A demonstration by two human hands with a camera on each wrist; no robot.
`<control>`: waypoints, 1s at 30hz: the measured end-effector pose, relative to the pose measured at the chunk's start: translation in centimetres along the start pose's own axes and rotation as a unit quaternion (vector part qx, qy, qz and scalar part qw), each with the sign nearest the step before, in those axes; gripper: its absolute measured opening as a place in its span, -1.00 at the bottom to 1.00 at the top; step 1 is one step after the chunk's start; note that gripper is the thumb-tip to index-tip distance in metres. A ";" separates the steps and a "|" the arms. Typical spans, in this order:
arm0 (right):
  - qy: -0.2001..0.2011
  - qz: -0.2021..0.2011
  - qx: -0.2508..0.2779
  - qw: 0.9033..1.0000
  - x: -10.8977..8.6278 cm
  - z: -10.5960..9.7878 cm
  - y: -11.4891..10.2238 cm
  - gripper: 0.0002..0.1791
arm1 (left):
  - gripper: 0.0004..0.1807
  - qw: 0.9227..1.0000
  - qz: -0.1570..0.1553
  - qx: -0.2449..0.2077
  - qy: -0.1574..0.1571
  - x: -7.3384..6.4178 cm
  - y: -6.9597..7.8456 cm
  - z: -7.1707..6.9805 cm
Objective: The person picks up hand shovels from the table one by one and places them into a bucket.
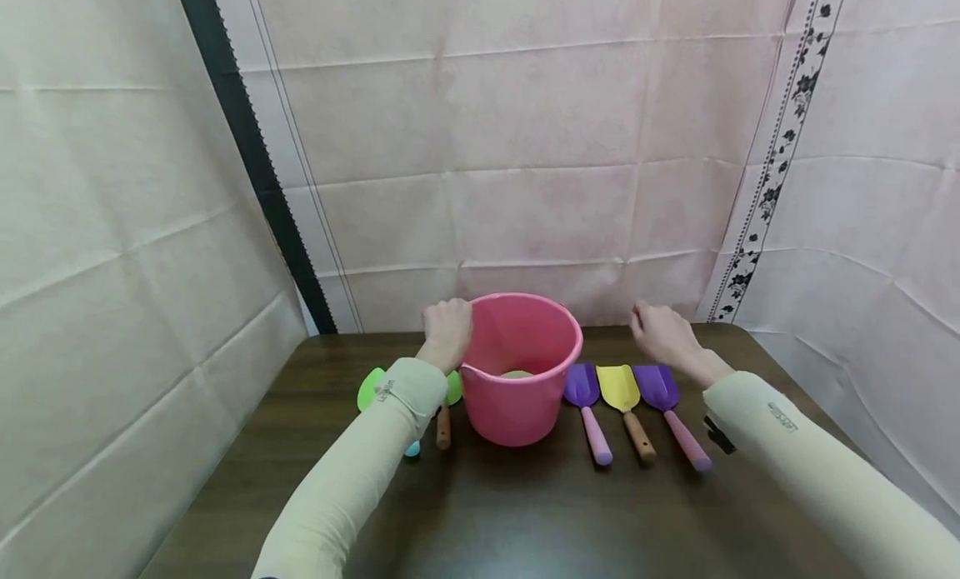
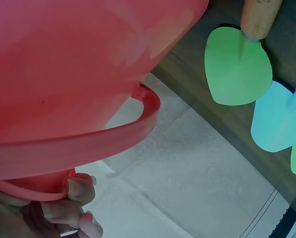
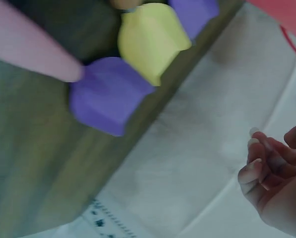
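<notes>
A pink bucket (image 1: 517, 412) stands on the dark wooden table, and a light green patch (image 1: 516, 374) shows inside it. My left hand (image 1: 448, 333) grips the bucket's upper left edge; in the left wrist view its fingers (image 2: 81, 191) curl round the rim, close by a pink band (image 2: 88, 146). Off to the bucket's right, my right hand (image 1: 663, 337) is raised above the far part of the table. Its fingers are loosely curled around nothing in the right wrist view. Nearest below it lies a purple toy shovel (image 1: 657, 387) with a pink handle.
A yellow shovel (image 1: 619, 387) and another purple shovel (image 1: 581, 386) lie between the bucket and the right hand. Left of the bucket are green shovels (image 2: 237, 67) and a blue one (image 2: 279, 119), partly behind my left arm. Pale cloth (image 1: 540, 146) hangs behind the table (image 1: 525, 521).
</notes>
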State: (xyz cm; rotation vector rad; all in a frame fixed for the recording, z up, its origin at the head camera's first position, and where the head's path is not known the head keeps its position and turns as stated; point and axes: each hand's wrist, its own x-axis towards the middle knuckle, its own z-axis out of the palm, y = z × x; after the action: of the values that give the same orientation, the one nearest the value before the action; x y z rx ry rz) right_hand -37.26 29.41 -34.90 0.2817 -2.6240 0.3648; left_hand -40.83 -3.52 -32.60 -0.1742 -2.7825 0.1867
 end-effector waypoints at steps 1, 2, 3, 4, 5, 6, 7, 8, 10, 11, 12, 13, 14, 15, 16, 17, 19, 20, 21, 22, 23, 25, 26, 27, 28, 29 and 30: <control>-0.011 0.009 -0.003 1.000 -0.4 0.2 0.5 -0.76 | -0.76 1.000 -0.002 -0.001 0.002 0.0 0.0 0.0; -0.023 0.020 -0.005 1.000 -0.8 0.5 0.9 -0.74 | -0.76 1.000 -0.003 -0.001 0.003 0.0 0.1 0.0; -0.035 0.031 -0.008 0.999 -1.2 0.7 1.3 -0.72 | -0.76 1.000 -0.004 -0.001 0.005 -0.1 0.1 0.0; -0.045 0.040 -0.011 0.998 -1.6 1.0 1.7 -0.70 | -0.76 1.000 -0.004 -0.001 0.005 -0.1 0.1 0.0; -0.057 0.049 -0.015 0.997 -2.1 1.3 2.1 -0.70 | -0.76 1.000 -0.004 -0.002 0.005 -0.1 0.2 0.1; -0.068 0.056 -0.021 0.996 -2.5 1.6 2.4 -0.69 | -0.76 1.000 -0.005 -0.004 0.006 -0.1 0.2 0.1; -0.077 0.062 -0.027 0.995 -2.9 1.9 2.7 -0.69 | -0.76 1.000 -0.006 -0.004 0.005 -0.1 0.3 0.1; -0.087 0.068 -0.033 0.993 -3.3 2.1 2.9 -0.70 | -0.76 1.000 -0.007 -0.004 0.003 -0.2 0.3 0.1; -0.107 0.079 -0.041 0.990 -4.2 2.6 3.1 -0.71 | -0.76 1.000 -0.009 -0.005 0.002 -0.2 0.3 0.1; -0.118 0.085 -0.044 0.988 -4.5 2.8 3.2 -0.73 | -0.76 1.000 -0.011 -0.005 0.002 -0.3 0.3 0.1; -0.130 0.090 -0.048 0.986 -4.9 3.0 3.3 -0.74 | -0.76 1.000 -0.012 -0.006 0.002 -0.3 0.4 0.0; -0.140 0.097 -0.049 0.984 -5.2 3.2 3.4 -0.76 | -0.76 1.000 -0.013 -0.005 0.002 -0.3 0.4 0.0; -0.149 0.102 -0.051 0.982 -5.5 3.4 3.4 -0.76 | -0.76 1.000 -0.014 -0.005 0.003 -0.3 0.4 0.0; -0.158 0.108 -0.055 0.980 -5.7 3.5 3.4 -0.77 | -0.76 1.000 -0.015 -0.006 0.004 -0.3 0.4 0.0; -0.167 0.113 -0.060 0.978 -5.9 3.6 3.4 -0.78 | -0.76 1.000 -0.015 -0.007 0.005 -0.3 0.3 0.0; -0.175 0.117 -0.066 0.975 -6.1 3.7 3.4 -0.77 | -0.76 1.000 -0.016 -0.008 0.007 -0.3 0.3 0.0; -0.190 0.124 -0.077 0.971 -6.3 3.8 3.4 -0.74 | -0.75 1.000 -0.015 -0.011 0.009 -0.3 0.3 0.0; -0.197 0.127 -0.083 0.969 -6.4 3.9 3.4 -0.73 | -0.75 1.000 -0.016 -0.012 0.009 -0.3 0.3 -0.1; -0.204 0.130 -0.088 0.966 -6.5 3.9 3.4 -0.72 | -0.75 1.000 -0.015 -0.013 0.010 -0.3 0.3 -0.1; -0.212 0.131 -0.092 0.964 -6.5 4.0 3.4 -0.71 | -0.74 1.000 -0.016 -0.013 0.011 -0.4 0.3 -0.1; -0.219 0.132 -0.094 0.962 -6.6 4.0 3.4 -0.70 | -0.74 1.000 -0.016 -0.013 0.011 -0.4 0.2 -0.1; -0.234 0.132 -0.097 0.958 -6.7 4.1 3.4 -0.70 | -0.74 1.000 -0.017 -0.011 0.011 -0.4 0.2 -0.1; -0.241 0.133 -0.098 0.956 -6.7 4.1 3.3 -0.70 | -0.73 1.000 -0.017 -0.010 0.011 -0.4 0.2 -0.1; -0.250 0.135 -0.099 0.954 -6.8 4.1 3.3 -0.71 | -0.73 1.000 -0.017 -0.008 0.011 -0.4 0.2 -0.2; -0.258 0.135 -0.101 0.951 -6.9 4.1 3.3 -0.71 | -0.73 1.000 -0.017 -0.008 0.011 -0.4 0.2 -0.1; -0.264 0.136 -0.103 0.949 -7.0 4.1 3.2 -0.71 | -0.73 1.000 -0.017 -0.008 0.011 -0.4 0.1 -0.1; -0.269 0.136 -0.106 0.948 -7.1 4.2 3.2 -0.70 | -0.73 1.000 -0.018 -0.008 0.011 -0.4 0.1 -0.1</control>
State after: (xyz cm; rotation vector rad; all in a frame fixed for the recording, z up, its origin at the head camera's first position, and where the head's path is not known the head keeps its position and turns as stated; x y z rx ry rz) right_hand -33.75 32.10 -42.53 -0.0703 -3.2208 0.0954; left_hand -40.41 -3.44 -32.69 -0.1295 -2.7644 0.1531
